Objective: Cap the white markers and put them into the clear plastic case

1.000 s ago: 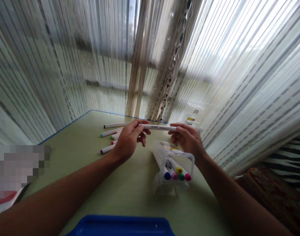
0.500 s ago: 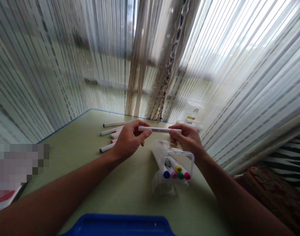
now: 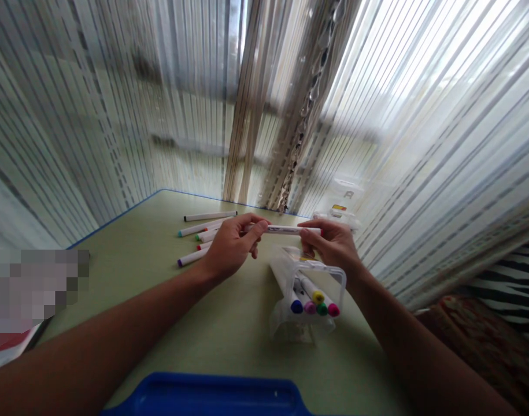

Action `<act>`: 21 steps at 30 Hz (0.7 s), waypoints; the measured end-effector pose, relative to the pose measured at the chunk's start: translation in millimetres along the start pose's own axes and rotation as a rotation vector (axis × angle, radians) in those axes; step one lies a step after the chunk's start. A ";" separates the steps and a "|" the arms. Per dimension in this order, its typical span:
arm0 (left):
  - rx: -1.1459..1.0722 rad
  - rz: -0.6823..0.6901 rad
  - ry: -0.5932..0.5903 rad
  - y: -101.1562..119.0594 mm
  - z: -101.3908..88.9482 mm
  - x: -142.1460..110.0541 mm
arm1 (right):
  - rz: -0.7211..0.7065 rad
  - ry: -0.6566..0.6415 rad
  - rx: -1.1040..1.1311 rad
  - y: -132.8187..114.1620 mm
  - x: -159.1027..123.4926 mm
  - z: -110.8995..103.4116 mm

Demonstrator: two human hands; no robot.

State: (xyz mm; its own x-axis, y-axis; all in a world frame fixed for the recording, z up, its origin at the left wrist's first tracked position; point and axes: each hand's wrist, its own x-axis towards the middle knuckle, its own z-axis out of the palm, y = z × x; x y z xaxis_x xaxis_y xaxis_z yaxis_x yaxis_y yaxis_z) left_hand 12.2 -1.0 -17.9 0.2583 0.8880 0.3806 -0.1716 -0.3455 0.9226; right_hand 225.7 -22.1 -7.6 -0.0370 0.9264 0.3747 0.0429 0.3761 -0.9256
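A white marker (image 3: pixel 284 230) is held level above the table between both hands. My left hand (image 3: pixel 236 241) pinches its left end, and my right hand (image 3: pixel 331 240) grips its right end, where a bit of red shows. Just below and in front of the right hand stands a clear plastic case (image 3: pixel 281 268), its open end toward me. Inside lie several white markers with coloured ends, among them a yellow-ended marker (image 3: pixel 317 297). Left of my left hand several loose markers lie on the table, including a black-ended marker (image 3: pixel 210 216) and a purple-ended marker (image 3: pixel 192 258).
The green table (image 3: pixel 138 300) has a blue edge. A blue plastic tray (image 3: pixel 221 396) lies at the near edge. Another clear plastic container (image 3: pixel 337 214) is behind my right hand. Striped string curtains (image 3: pixel 181 115) hang along the far side. Patterned fabric (image 3: pixel 481 329) is at the right.
The marker's red part showed by my left hand before and now shows at the right end. My left thumb has moved slightly up and right along it.
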 end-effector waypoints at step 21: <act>-0.109 -0.031 -0.030 1.3 1.4 -1.3 | 0.065 0.032 0.173 -0.5 5.4 -2.2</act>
State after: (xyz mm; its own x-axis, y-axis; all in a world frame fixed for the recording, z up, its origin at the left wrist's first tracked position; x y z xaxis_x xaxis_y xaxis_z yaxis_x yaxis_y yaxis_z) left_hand 13.0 -3.0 -17.1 0.2936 0.8876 0.3549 -0.2648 -0.2812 0.9224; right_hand 227.7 -17.3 -5.0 -0.0080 0.9499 0.3126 -0.1282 0.3090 -0.9424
